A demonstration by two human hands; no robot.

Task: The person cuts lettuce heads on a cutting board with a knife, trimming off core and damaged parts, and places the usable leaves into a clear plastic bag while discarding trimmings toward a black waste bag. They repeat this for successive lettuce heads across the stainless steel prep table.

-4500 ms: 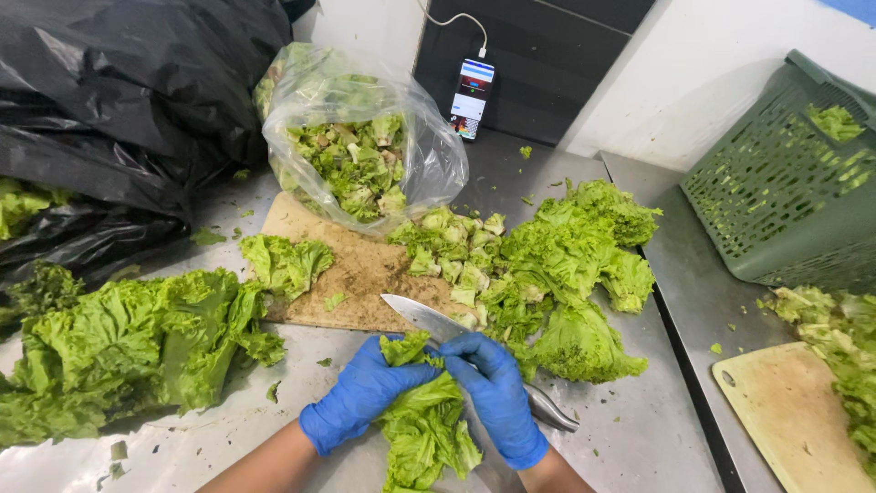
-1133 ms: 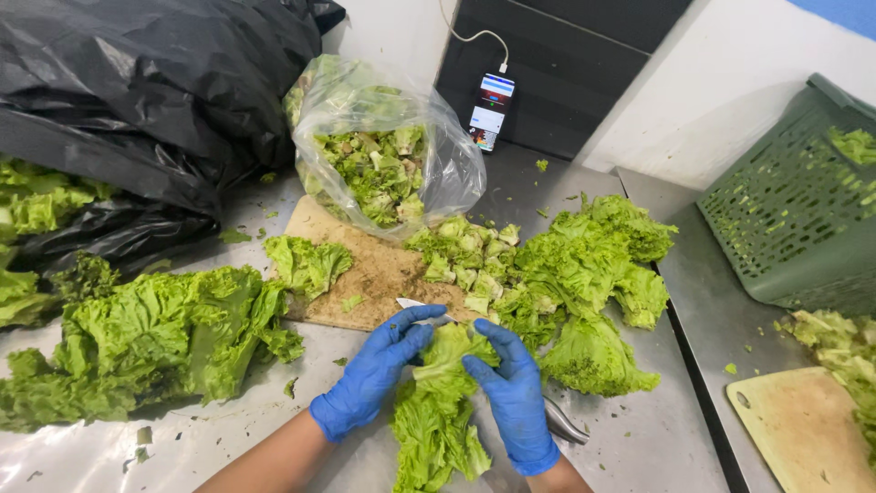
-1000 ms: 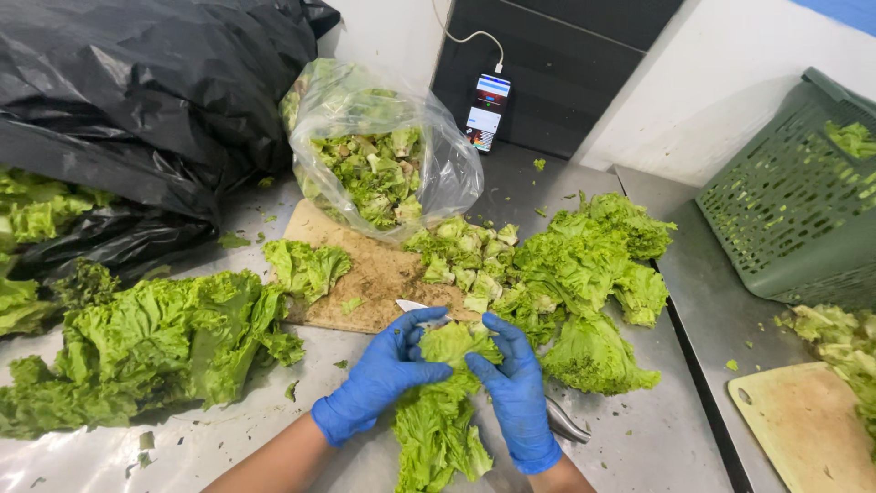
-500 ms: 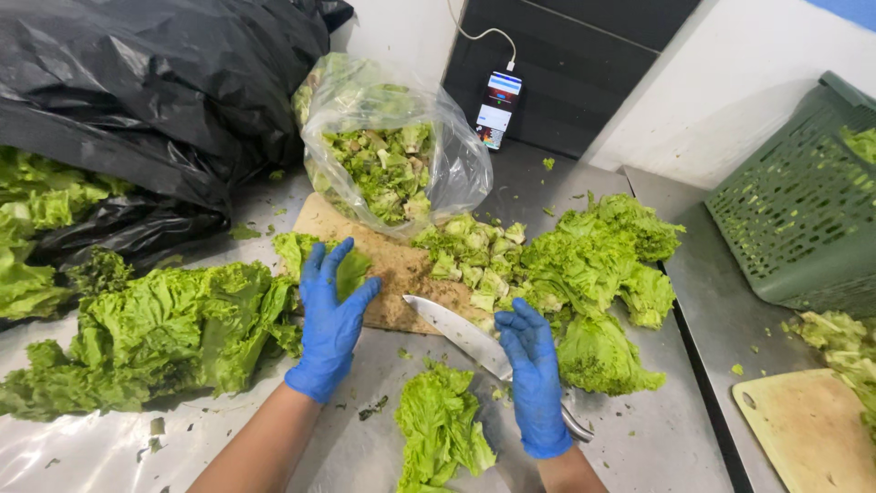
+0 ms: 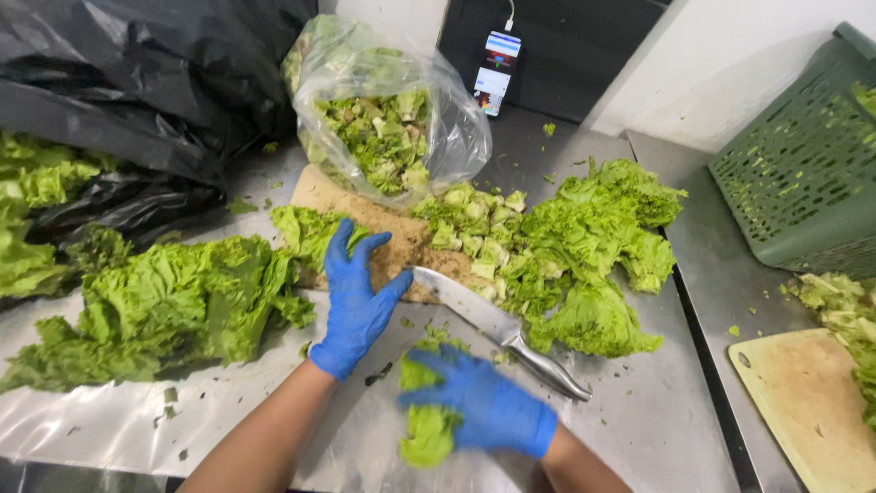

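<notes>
Left hand in a blue glove lies flat, fingers spread wide, on the near edge of the wooden board, its fingertips touching a small leaf bunch at the board's left end; it grips nothing. Right hand, also gloved and blurred, is down near the front edge of the steel surface, closed over a lettuce clump that sticks out below and to the left of the palm. The knife lies loose between the hands, blade tip on the board's near edge, steel handle pointing toward the surface's front right, touched by neither hand as far as the view shows. Right of the knife sits a big heap of lettuce, with chopped pale pieces on the board's right end. At the board's far edge a clear bag stands open, filled with cut leaves. A long spread of whole lettuce covers the left side of the surface, and black bags pile up at the far left corner. A phone leans against the dark back wall. On the right, a green crate stands at the far edge, and a second board lies at the near right corner with more leaves beside it.
</notes>
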